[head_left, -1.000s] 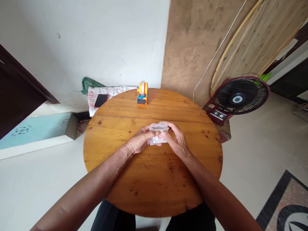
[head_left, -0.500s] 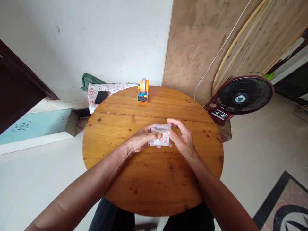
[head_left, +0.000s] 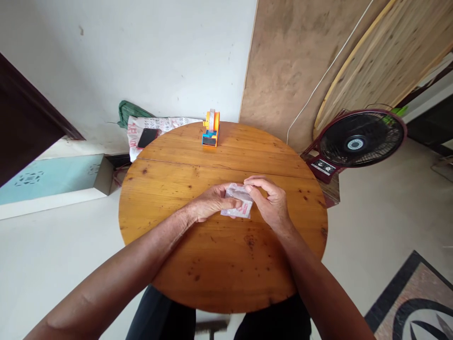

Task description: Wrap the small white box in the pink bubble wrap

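Over the middle of the round wooden table (head_left: 212, 245) is a small, clear plastic-wrapped packet (head_left: 233, 192) with red print on a pale face. My left hand (head_left: 214, 203) grips it from the left, thumb pressed across its front and fingers behind. At the packet's upper right corner, my right hand (head_left: 271, 200) pinches the edge of the plastic between thumb and forefinger. What lies inside the wrapping is too small to make out.
An orange and blue tape dispenser (head_left: 211, 128) stands at the table's far edge. Behind the far left edge lie a dark phone (head_left: 147, 138) and a printed white sack (head_left: 166, 124). A dark red fan (head_left: 354, 144) is beyond the right side.
My right thumb and forefinger have closed together on the packet's upper right corner. The packet is tilted slightly, its right side lower. The camera view has shifted a little.
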A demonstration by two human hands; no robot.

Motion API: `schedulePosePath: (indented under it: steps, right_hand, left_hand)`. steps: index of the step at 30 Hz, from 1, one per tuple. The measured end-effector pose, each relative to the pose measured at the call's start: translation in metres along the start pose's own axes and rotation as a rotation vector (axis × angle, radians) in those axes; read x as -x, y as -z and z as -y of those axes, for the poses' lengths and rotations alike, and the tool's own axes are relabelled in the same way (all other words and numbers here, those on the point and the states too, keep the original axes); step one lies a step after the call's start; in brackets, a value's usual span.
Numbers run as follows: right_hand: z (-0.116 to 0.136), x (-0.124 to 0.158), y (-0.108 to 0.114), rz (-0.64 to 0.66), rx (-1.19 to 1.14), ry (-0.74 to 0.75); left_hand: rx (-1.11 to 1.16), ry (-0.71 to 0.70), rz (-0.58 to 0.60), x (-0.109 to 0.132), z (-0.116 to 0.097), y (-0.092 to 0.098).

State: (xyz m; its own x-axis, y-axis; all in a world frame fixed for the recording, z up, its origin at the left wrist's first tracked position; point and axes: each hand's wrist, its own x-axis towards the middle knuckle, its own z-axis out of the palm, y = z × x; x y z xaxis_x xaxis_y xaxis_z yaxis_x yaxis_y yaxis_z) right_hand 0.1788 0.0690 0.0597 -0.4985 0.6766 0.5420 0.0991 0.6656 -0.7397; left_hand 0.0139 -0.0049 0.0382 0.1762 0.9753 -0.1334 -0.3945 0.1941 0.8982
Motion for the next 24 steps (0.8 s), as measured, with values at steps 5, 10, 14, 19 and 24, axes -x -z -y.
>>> schedulePosePath:
  steps: [5, 10, 14, 19, 24]
  right_hand:
    - [0.0000, 0.0011, -0.0011, 0.016, 0.024, -0.047]
    - [0.0005, 0.0035, -0.0031, 0.020, -0.006, -0.055]
    - [0.0017, 0.0036, -0.0017, 0.061, 0.007, -0.053]
    - [0.0029, 0.0026, 0.0006, 0.099, 0.035, -0.006]
    - [-0.0008, 0.0043, 0.0003, 0.111, 0.086, 0.077]
  left_hand:
    - [0.002, -0.015, -0.016, -0.0024, 0.0024, 0.0017]
    - [0.016, -0.016, -0.074, -0.0032, 0.0016, 0.0020]
    - [0.011, -0.012, -0.089, -0.0020, -0.0013, 0.0022]
    - [0.001, -0.020, -0.075, -0.0009, -0.0028, 0.0041]
    - [0.013, -0.049, -0.051, -0.0011, -0.0020, 0.0064]
